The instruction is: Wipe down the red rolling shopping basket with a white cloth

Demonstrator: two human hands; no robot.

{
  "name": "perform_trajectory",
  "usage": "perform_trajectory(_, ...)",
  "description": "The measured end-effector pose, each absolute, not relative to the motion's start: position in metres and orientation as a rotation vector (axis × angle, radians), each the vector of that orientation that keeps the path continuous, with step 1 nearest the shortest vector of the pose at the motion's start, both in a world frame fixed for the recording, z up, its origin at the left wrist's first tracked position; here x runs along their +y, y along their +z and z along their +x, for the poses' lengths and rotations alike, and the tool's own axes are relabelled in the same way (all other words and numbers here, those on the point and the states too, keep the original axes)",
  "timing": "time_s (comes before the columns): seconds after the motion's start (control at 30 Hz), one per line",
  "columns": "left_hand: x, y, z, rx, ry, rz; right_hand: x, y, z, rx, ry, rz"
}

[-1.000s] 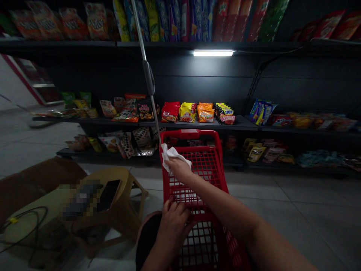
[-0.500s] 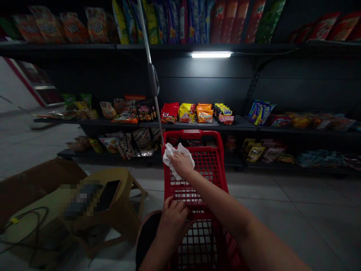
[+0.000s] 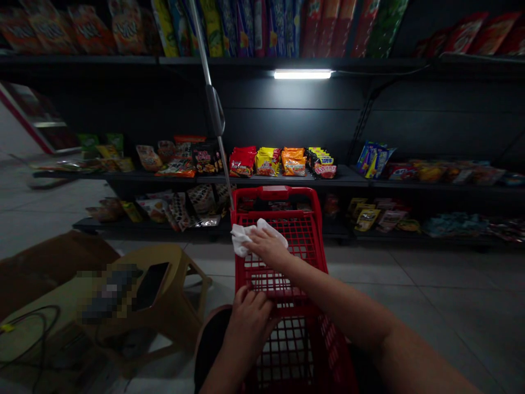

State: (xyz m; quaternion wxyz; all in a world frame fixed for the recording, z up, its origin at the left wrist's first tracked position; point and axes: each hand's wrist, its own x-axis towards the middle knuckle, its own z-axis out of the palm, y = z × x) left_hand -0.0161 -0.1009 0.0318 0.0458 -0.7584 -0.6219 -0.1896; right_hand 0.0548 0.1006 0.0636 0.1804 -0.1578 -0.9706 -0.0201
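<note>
A red plastic shopping cart [image 3: 320,241] with a grid body stands in front of me. My right hand [image 3: 268,247] is closed on a crumpled white cloth [image 3: 243,241] and presses it against the left side of the cart's upper grid. Part of the cloth sticks out beyond my fingers on both sides. Nearer to me, my left hand [image 3: 252,312] curls its fingers over the cart's left rim, below the cloth. A thin metal pole [image 3: 214,109] rises by the cart's far left corner; its lower end is hidden.
Dark shelves with packs of snacks [image 3: 268,161] run across the back, under a lit tube lamp [image 3: 302,74]. On the left, a tan stool [image 3: 174,273] carries a phone [image 3: 151,285] and a blurred-out object. A cardboard box [image 3: 53,254] and black cables [image 3: 43,334] lie beyond it.
My right hand has slid the cloth down the cart's grid towards me, and the cloth lies flatter and wider. My left hand keeps its place on the rim. The view has shifted slightly.
</note>
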Motion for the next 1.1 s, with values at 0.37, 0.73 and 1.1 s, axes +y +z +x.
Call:
perform_trajectory(0.37,-0.100,0.033,-0.018,-1.935,-0.664,-2.377,0.147,0.075,0.193,-2.550,-0.414,-1.227)
perform_trajectory(0.73,-0.101,0.034,-0.019,-1.929,-0.631,-2.372,0.111,0.070,0.181,-2.418,-0.420,-1.283)
perform_trajectory(1.1,-0.100,0.033,-0.019,-1.928,-0.585,-2.375,0.007,0.020,0.217,-2.551,0.053,-0.989)
